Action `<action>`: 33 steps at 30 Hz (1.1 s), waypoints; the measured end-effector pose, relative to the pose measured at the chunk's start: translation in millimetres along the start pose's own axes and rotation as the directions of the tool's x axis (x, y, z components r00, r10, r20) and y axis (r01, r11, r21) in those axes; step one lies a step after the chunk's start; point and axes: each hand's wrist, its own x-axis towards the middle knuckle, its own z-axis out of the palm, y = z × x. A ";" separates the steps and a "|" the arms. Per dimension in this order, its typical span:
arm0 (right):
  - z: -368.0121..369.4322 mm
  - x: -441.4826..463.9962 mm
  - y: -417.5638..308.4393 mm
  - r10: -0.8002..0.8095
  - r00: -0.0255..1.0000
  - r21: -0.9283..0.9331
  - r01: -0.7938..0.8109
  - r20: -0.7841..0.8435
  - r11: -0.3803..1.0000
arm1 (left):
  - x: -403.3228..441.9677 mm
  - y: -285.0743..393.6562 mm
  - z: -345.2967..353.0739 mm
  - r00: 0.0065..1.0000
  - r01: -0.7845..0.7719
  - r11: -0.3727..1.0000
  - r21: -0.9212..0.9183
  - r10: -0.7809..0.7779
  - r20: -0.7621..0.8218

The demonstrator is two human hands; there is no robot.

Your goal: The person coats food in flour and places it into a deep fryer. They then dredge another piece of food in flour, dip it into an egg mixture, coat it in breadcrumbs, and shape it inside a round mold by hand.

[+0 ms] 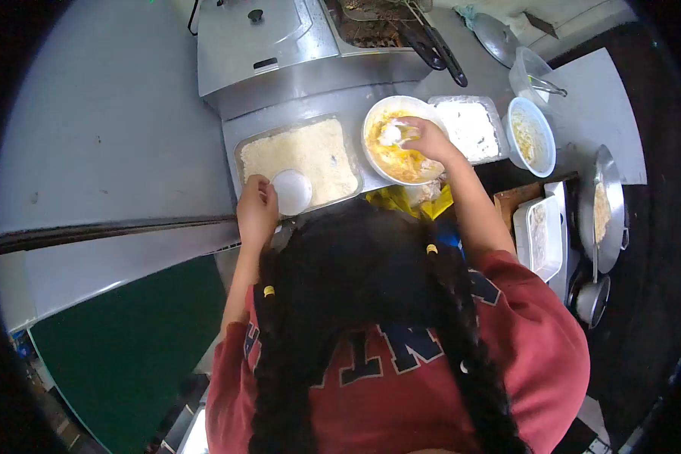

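My left hand (257, 209) pinches the edge of a flat white round piece (292, 191) at the near side of a metal tray of pale crumbs (241, 163). Over a white bowl (370, 115) of yellow, egg-like mix, my right hand (425, 142) has its fingers curled round a white-coated lump (390, 135). White coating also shows on those fingers. A tray of white powder (469, 130) stands just right of the bowl. Below the bowl, some pale food (422, 194) lies on yellow plastic (390, 200), partly hidden by my head.
A steel fryer (276, 64) stands behind the trays, with black-handled baskets (439, 53) at its right. On the right are a light blue bowl (548, 144), a clear tub (523, 72), a white container (556, 250) and a large metal pan (614, 197).
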 end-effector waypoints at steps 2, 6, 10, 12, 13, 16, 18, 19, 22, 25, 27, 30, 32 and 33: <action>-0.5 -1.1 17.9 -0.013 0.995 -0.362 -0.024 -0.100 0.932 | -0.6 -9.8 -0.9 0.999 -0.016 0.992 -0.129 0.012 -0.029; 26.5 6.1 9.0 -0.110 0.984 -0.333 0.057 -0.143 0.941 | -1.6 -11.4 -10.7 0.981 0.189 0.885 -0.425 -0.151 0.122; 63.8 12.5 5.0 -0.197 0.970 -0.453 0.114 -0.142 0.884 | -7.0 -23.1 -10.3 0.970 0.230 0.795 -0.562 -0.141 0.197; 66.1 10.4 6.6 -0.206 0.966 -0.499 0.103 -0.157 0.860 | -8.7 -27.3 -9.4 0.969 0.231 0.790 -0.567 -0.137 0.204; 62.5 5.4 8.7 -0.194 0.977 -0.450 0.134 -0.090 0.883 | -9.9 -30.1 -9.3 0.972 0.215 0.793 -0.570 -0.117 0.204; 38.8 -0.8 15.9 -0.145 0.989 -0.425 0.144 0.031 0.894 | -14.5 -26.6 -10.2 0.972 0.226 0.778 -0.586 -0.141 0.189; 21.3 -1.4 16.7 -0.038 0.997 -0.473 0.067 0.071 0.879 | -17.2 -17.9 -8.8 0.964 0.263 0.759 -0.595 -0.187 0.187; 19.8 1.8 22.0 -0.038 0.997 -0.473 0.068 0.073 0.878 | -17.3 -13.3 -8.5 0.966 0.257 0.757 -0.600 -0.188 0.176; 30.0 15.0 33.2 0.017 0.981 -0.549 -0.122 -0.192 0.827 | -13.3 -18.2 2.2 0.978 0.208 0.783 -0.587 -0.156 0.139; 45.0 15.1 28.4 -0.154 0.971 -0.529 0.035 -0.183 0.848 | -14.1 -4.2 7.7 0.980 0.200 0.778 -0.595 -0.160 0.121; 45.8 0.3 16.6 -0.315 0.949 -0.530 0.266 -0.001 0.805 | -13.7 6.7 10.7 0.974 0.224 0.750 -0.622 -0.190 0.122; 24.1 0.3 30.8 -0.257 0.957 -0.476 0.290 0.135 0.830 | -13.1 13.7 14.5 0.982 0.186 0.794 -0.579 -0.169 0.084; 14.6 1.3 35.7 -0.115 0.984 -0.473 0.167 0.138 0.865 | -14.9 20.4 17.3 0.985 0.164 0.782 -0.601 -0.161 0.059; 19.9 5.3 43.4 -0.115 0.984 -0.472 0.168 0.139 0.865 | -15.1 19.7 19.7 0.985 0.165 0.783 -0.600 -0.162 0.059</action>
